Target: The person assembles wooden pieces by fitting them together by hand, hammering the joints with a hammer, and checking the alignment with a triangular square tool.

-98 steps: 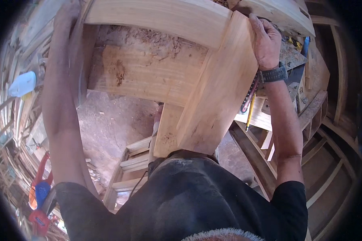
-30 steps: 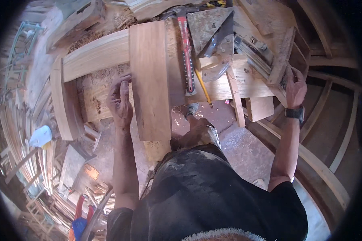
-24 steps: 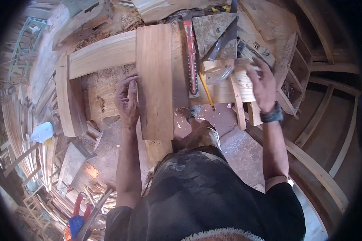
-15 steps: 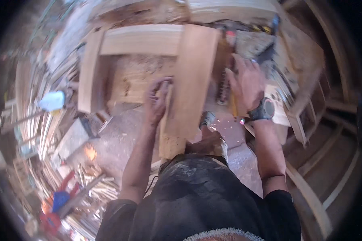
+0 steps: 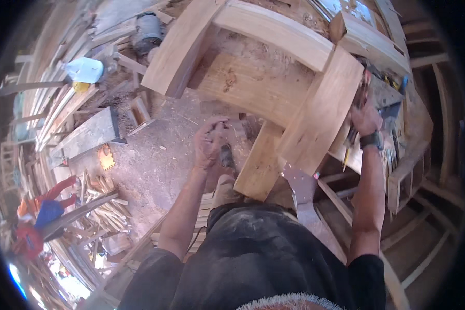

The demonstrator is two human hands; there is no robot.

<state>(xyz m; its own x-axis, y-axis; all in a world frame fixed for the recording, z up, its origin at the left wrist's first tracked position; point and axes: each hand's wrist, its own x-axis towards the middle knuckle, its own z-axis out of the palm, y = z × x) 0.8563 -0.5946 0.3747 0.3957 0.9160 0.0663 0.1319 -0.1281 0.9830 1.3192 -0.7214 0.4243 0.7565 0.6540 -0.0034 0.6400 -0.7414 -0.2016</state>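
My left hand point(image 5: 209, 142) hangs left of the lower wooden piece point(image 5: 256, 160), over the floor, its curved fingers somewhat apart and holding nothing I can see. My right hand point(image 5: 367, 119) is closed at the right edge of the wide light board point(image 5: 320, 108), beside a red tool point(image 5: 366, 82); what its fingers hold is blurred and partly hidden. The board meets a curved rail point(image 5: 274, 33), with a second upright board point(image 5: 175, 49) at the frame's left end and a stained flat plank point(image 5: 243, 88) inside. A yellow pencil point(image 5: 346, 157) lies below my right hand.
A plastic jug point(image 5: 85, 70), a metal offcut point(image 5: 88, 132) and heaps of wood strips point(image 5: 95, 206) lie to the left. A red, blue and orange object point(image 5: 46, 209) is at the lower left. Curved wooden framework point(image 5: 418, 243) stands to the right; tools sit at the upper right.
Since half a second ago, the view has swung and the wooden frame appears higher and rightward. My left hand has left the board's edge; my right hand has moved up toward the red tool.
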